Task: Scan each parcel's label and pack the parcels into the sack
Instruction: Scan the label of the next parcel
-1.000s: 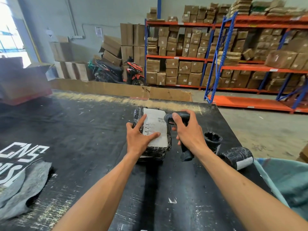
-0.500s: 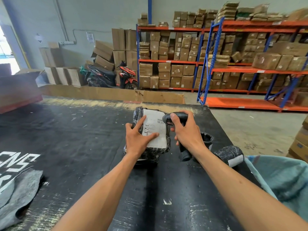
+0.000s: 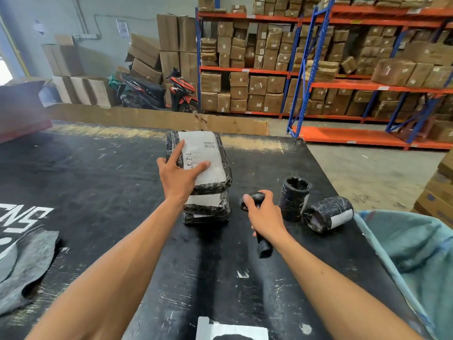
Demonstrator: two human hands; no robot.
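- Parcel [image 3: 210, 153], black wrap with white label [image 3: 203, 158] facing up, held at a tilt above a second wrapped parcel [image 3: 207, 207] lying on the black table [image 3: 98, 180], mid-table toward the far edge.
- Left hand [image 3: 180, 175]: arm reaches forward; thumb and forefinger spread over the label, remaining fingers hidden under the parcel's near left corner, gripping it.
- Right hand [image 3: 263, 214]: fingers wrapped round the handle of a black scanner [image 3: 261, 241], thumb on top of its head; the handle end points down toward the tabletop. Scanner sits just right of the lower parcel, apart from the lifted one.
- Two rolled parcels right of the scanner: one upright [image 3: 294, 202], one on its side [image 3: 328, 215], close together near the table's right edge.
- Teal sack [image 3: 416, 253] hangs off the right edge, mouth open.
- Grey cloth [image 3: 27, 266] lies at the left edge.
- Bare tabletop between the forearms and to the left of the parcels.
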